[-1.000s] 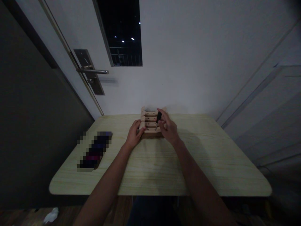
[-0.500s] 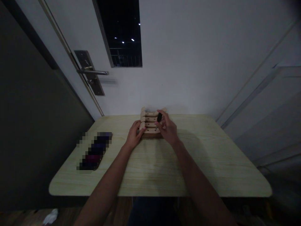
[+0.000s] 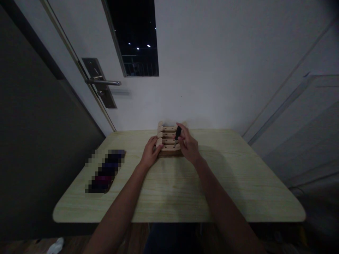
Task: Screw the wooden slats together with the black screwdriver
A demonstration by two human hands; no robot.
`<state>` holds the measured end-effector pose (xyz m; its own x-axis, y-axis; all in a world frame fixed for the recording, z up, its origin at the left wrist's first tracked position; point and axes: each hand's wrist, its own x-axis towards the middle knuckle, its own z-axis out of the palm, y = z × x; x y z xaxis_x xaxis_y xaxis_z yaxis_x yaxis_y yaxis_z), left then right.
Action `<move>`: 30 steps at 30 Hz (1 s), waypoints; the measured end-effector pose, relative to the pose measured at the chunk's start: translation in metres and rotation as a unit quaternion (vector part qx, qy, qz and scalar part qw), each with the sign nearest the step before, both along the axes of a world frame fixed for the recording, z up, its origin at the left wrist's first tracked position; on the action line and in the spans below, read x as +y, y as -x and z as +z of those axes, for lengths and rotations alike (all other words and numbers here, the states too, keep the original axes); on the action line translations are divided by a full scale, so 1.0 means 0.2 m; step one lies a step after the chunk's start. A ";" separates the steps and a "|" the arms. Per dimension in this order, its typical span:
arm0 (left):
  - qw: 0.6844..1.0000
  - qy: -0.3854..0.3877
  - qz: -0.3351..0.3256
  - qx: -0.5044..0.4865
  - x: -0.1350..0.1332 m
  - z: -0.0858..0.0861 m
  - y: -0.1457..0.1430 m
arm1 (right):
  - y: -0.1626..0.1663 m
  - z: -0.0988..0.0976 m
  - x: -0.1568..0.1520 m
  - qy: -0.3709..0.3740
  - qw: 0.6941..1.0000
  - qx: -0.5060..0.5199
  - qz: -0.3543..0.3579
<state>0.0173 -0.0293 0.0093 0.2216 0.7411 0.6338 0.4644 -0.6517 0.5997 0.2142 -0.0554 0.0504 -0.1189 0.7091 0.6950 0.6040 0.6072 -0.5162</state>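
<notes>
A small wooden rack (image 3: pixel 166 141) of stacked slats with holes stands near the far edge of the pale wooden table (image 3: pixel 180 183). My left hand (image 3: pixel 149 153) is closed on the rack's left end, fingers wrapped against the wood. My right hand (image 3: pixel 189 146) pinches a short screwdriver with a black handle (image 3: pixel 178 132), its metal tip pointing down onto one of the slats. The rack's right end is hidden behind my right hand.
A dark blurred-out flat object (image 3: pixel 106 171) lies on the table's left side. Behind the table is a white wall; a door with a metal lever handle (image 3: pixel 102 83) and a dark glass panel stands at the left. Crumpled white paper (image 3: pixel 55 244) lies on the floor.
The screwdriver has tilted slightly and its tip has settled onto the slat. Both hands stay in nearly the same place on the rack.
</notes>
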 end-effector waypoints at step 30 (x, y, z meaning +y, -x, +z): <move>1.000 0.002 0.003 -0.003 -0.01 0.01 0.00 | 0.02 0.00 -0.01 -0.002 0.997 -0.032 -0.067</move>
<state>0.0182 -0.0305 0.0114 0.2139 0.7450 0.6319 0.4639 -0.6467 0.6054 0.2099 -0.0583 0.0511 -0.0671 0.7191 0.6916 0.7109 0.5208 -0.4726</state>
